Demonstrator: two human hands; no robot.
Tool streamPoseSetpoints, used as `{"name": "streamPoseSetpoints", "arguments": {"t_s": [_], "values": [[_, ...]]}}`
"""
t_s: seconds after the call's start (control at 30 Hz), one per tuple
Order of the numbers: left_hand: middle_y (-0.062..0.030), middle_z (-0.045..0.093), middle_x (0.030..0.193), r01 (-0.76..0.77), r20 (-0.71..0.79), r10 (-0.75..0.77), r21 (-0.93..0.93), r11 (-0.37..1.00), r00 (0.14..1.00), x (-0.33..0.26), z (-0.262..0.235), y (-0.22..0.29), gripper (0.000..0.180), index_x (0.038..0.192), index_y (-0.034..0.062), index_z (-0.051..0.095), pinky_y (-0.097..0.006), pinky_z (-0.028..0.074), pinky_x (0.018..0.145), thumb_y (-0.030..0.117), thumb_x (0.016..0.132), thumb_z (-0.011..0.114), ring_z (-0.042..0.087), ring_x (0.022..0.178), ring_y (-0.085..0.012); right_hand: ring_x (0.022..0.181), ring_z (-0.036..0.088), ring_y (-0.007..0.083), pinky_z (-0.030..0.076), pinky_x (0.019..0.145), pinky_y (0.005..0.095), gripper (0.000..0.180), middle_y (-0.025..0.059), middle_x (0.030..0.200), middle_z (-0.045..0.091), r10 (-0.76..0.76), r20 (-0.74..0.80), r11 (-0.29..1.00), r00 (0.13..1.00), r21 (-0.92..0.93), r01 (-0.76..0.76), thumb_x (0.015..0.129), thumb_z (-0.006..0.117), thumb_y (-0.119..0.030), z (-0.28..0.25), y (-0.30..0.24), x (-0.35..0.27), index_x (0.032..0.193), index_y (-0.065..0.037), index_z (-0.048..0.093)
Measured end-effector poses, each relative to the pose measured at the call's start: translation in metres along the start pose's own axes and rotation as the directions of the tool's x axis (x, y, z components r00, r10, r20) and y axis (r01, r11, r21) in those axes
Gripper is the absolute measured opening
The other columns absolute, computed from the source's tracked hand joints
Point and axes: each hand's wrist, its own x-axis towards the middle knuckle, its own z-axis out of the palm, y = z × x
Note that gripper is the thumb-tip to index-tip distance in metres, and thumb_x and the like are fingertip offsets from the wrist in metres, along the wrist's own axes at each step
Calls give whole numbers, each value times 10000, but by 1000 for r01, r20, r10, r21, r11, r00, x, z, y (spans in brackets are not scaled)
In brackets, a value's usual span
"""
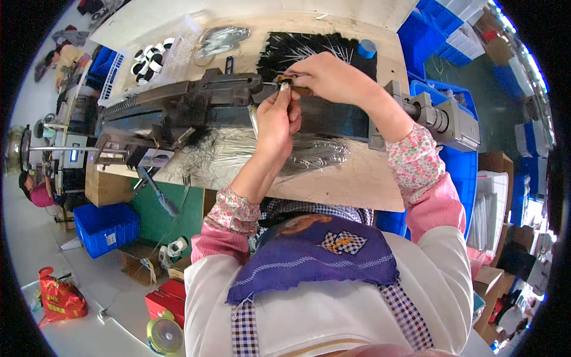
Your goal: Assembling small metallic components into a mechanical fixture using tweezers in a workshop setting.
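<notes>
Right hand (330, 77) pinches small brown block-shaped piece (291, 85) at tip of long dark metal machine (196, 95); left hand (278, 116) pinches same piece from below, fingers pressed together. Risk, my judgement: piece slips, or fingertip catches at machine tip, because grip sits very close. Both forearms raised over pale wooden workbench (351, 178), wrists bent inward.

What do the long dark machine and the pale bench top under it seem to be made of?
The long dark machine looks like painted or blackened metal, with hard edges and a dull sheen. The pale bench top looks like bare plywood or wood board, matte and tan.
</notes>
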Motion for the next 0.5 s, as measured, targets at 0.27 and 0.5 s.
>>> {"name": "streamPoseSetpoints", "arguments": {"t_s": [0.27,0.5], "values": [[-29,509,649,-21,127,20,8,1000,992,9,-19,-10,346,885,59,530,-252,377,469,365,1007,424,460,510,-113,620,620,136,525,595,267,225,105,748,648,236,215,914,948,283,-292,902,571,-120,-29,-17,12,1038,45,641],[-173,435,1337,144,320,27,-500,854,947,0,12,-6,737,1352,-16,331,-419,334,1083,599,945,313,378,1306,-302,722,645,183,531,663,302,328,113,843,650,319,357,879,878,235,-415,919,584,-227,-39,-20,17,1188,-41,613]]}}
